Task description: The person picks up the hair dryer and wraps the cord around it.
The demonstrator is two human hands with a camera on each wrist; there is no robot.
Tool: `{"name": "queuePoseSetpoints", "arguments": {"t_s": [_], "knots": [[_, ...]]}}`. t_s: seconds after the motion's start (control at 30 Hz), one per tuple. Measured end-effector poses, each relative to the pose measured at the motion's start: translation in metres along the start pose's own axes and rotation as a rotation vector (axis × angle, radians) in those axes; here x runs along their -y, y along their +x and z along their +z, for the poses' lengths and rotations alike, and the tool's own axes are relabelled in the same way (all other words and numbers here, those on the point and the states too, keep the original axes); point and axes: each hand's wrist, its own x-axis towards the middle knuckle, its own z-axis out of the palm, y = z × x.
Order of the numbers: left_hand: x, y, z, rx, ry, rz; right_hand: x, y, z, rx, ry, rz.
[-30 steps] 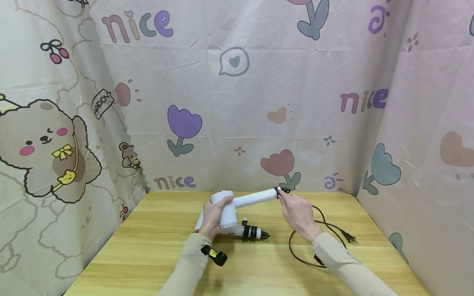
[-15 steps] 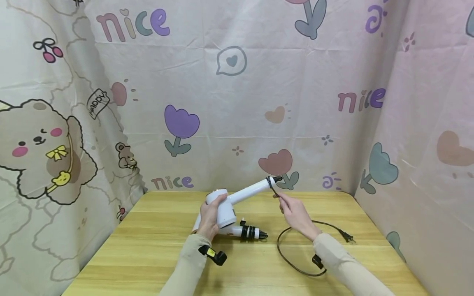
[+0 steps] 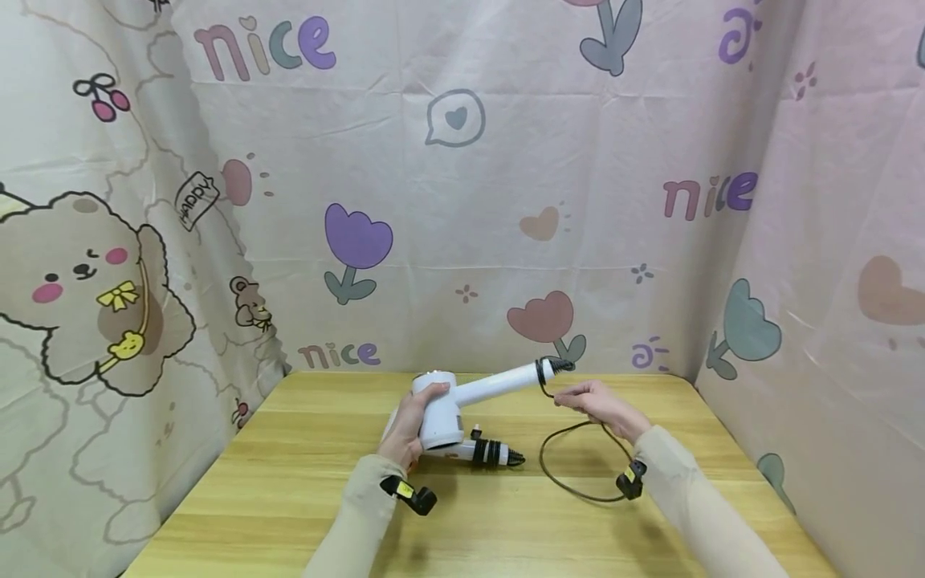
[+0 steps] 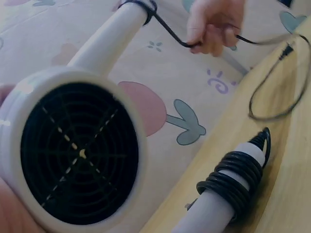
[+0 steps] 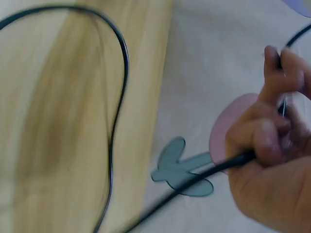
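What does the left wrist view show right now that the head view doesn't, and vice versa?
Left wrist only: the cross-ribbed grille face-on and the cord's two-pin plug.

Head only: the big bear print on the curtain, the sleeves and the black wrist devices.

Both: the left hand gripping the white hair dryer, the right hand pinching its cord, and the second dryer's handle wound with black cord.
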Motion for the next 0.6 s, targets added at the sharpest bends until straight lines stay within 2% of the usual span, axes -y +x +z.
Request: {"name": "queuePoseSetpoints", "arguments": {"t_s": [0.17, 0.3, 0.37, 0.47, 0.6], "knots": [[0.004, 0.0, -0.001, 0.083, 0.069, -0.043, 0.009, 0.004, -0.007, -0.152, -0.133, 0.008], [0.005, 0.0, -0.004, 0.117, 0.092, -0.061, 0.02, 0.004, -0.004, -0.218, -0.203, -0.054], [0.006, 0.0, -0.004, 0.11, 0.124, -0.048, 0.025, 0.003, -0.003, -0.231, -0.231, -0.079], [0.006, 0.0, -0.004, 0.098, 0.222, 0.014, 0.03, 0.001, -0.001, -0.238, -0.295, -0.093], [0.006, -0.003, -0.004, 0.096, 0.335, 0.083, 0.037, -0.002, 0.005, -0.247, -0.438, -0.124]]}}
